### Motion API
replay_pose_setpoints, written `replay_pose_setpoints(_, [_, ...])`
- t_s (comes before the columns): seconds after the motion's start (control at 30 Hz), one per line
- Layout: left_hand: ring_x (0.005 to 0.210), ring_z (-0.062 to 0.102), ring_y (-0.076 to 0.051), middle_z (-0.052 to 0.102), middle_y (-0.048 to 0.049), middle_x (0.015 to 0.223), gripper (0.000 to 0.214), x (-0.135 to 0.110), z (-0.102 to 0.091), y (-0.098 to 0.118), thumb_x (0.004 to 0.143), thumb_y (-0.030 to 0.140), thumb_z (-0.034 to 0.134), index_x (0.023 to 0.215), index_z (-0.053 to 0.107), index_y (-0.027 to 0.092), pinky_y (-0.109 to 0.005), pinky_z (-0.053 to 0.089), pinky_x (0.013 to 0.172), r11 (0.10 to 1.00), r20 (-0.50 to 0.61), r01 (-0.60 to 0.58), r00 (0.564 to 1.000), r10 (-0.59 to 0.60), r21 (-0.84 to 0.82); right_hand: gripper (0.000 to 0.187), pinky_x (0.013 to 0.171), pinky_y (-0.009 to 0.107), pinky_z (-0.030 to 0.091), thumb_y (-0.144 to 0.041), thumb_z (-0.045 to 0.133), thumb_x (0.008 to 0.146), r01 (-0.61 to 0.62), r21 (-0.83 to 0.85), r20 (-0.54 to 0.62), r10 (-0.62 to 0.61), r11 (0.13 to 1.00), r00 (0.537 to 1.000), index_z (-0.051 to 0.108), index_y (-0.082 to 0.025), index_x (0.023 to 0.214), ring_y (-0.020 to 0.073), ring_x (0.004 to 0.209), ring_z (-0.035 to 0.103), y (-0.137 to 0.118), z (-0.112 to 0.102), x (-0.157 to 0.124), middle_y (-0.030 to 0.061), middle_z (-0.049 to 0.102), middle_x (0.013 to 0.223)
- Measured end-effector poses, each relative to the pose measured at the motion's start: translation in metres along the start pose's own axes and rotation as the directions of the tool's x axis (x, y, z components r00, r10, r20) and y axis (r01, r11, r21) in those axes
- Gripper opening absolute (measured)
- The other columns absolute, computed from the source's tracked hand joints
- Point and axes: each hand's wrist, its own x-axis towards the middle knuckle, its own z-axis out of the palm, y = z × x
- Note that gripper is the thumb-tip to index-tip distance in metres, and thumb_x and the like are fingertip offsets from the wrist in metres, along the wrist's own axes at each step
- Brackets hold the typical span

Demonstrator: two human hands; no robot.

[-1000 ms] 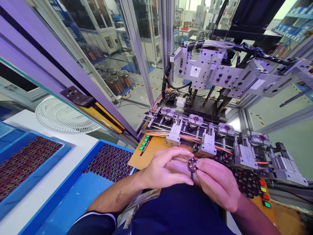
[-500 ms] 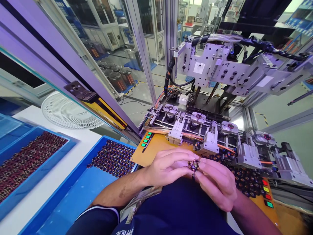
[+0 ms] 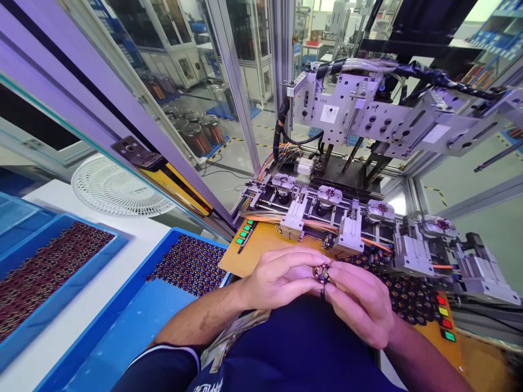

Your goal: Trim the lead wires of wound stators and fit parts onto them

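Both my hands meet low in the middle of the view, in front of a winding machine. My left hand [image 3: 278, 277] and my right hand [image 3: 359, 302] pinch one small round stator with copper windings [image 3: 321, 273] between their fingertips. A thin dark stem hangs from the stator between my fingers. Just beyond my hands runs a row of round metal fixtures [image 3: 329, 195] on the machine, each with a small part seated in it.
A blue tray [image 3: 134, 321] at my left holds several stators, and a second blue tray [image 3: 61, 283] lies further left. More stators lie loose on the orange panel [image 3: 261, 245] by coloured buttons [image 3: 443, 321]. A white fan guard [image 3: 118, 188] lies on the table.
My hands have stayed together on the stator, with the fingers shifting slightly round it. The view has drifted a little.
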Motion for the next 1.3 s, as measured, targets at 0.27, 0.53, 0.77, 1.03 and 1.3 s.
replay_pose_setpoints(0.27, [0.096, 0.072, -0.02, 0.074, -0.0117, 0.105, 0.04, -0.039, -0.001, -0.021, 0.079, 0.017, 0.074, 0.116, 0.062, 0.015, -0.032, 0.061, 0.086, 0.951, -0.042, 0.29, 0.957, -0.287, 0.107, 0.022, 0.082, 0.035, 0.064, -0.007, 0.072, 0.079, -0.129, -0.064, -0.064, 0.125, 0.99, 0.99, 0.063, -0.013, 0.099, 0.0226, 0.106, 0.066, -0.009, 0.007, -0.018, 0.0101, 0.065, 0.108])
replay_pose_setpoints(0.53, [0.089, 0.071, -0.019, 0.073, -0.0099, 0.095, 0.009, -0.143, 0.001, -0.095, 0.087, 0.019, 0.06, 0.091, 0.068, 0.016, -0.033, 0.06, 0.081, 0.733, -0.203, 0.547, 0.835, -0.511, 0.404, 0.026, 0.076, 0.028, 0.059, -0.007, 0.076, 0.077, -0.406, -0.216, -0.069, 0.401, 0.888, 0.913, 0.065, -0.014, 0.1, 0.0181, 0.091, 0.068, -0.025, 0.012, -0.078, 0.0112, 0.066, 0.108])
replay_pose_setpoints(0.77, [0.093, 0.069, -0.023, 0.071, -0.0131, 0.1, 0.011, -0.146, 0.004, -0.098, 0.09, 0.02, 0.057, 0.091, 0.067, 0.016, -0.039, 0.058, 0.081, 0.683, -0.249, 0.456, 0.888, -0.386, 0.57, 0.015, 0.076, 0.029, 0.057, -0.006, 0.067, 0.085, -0.322, -0.233, 0.085, 0.35, 0.917, 0.933, 0.065, -0.011, 0.098, 0.019, 0.089, 0.069, -0.012, -0.009, -0.082, 0.0138, 0.068, 0.103])
replay_pose_setpoints(1.03, [0.105, 0.061, -0.024, 0.068, -0.0106, 0.107, 0.021, -0.024, -0.022, -0.081, 0.09, 0.029, 0.06, 0.107, 0.065, 0.018, -0.046, 0.049, 0.096, 0.713, -0.032, 0.212, 0.966, -0.257, 0.669, 0.014, 0.086, 0.034, 0.053, -0.024, 0.06, 0.093, -0.192, -0.484, 0.367, 0.397, 0.854, 0.841, 0.066, -0.015, 0.101, 0.021, 0.091, 0.067, 0.11, -0.081, -0.082, 0.0085, 0.07, 0.101])
replay_pose_setpoints(1.3, [0.119, 0.054, -0.033, 0.066, -0.0146, 0.116, 0.033, 0.108, 0.017, -0.143, 0.078, 0.042, 0.074, 0.098, 0.074, 0.016, -0.047, 0.05, 0.094, 0.605, 0.368, -0.062, 0.84, -0.398, 0.794, 0.048, 0.056, 0.037, 0.057, -0.052, 0.036, 0.097, -0.065, -0.327, 0.301, 0.169, 0.943, 0.938, 0.067, -0.027, 0.07, 0.023, 0.065, 0.068, 0.215, -0.045, -0.064, 0.0119, 0.068, 0.078])
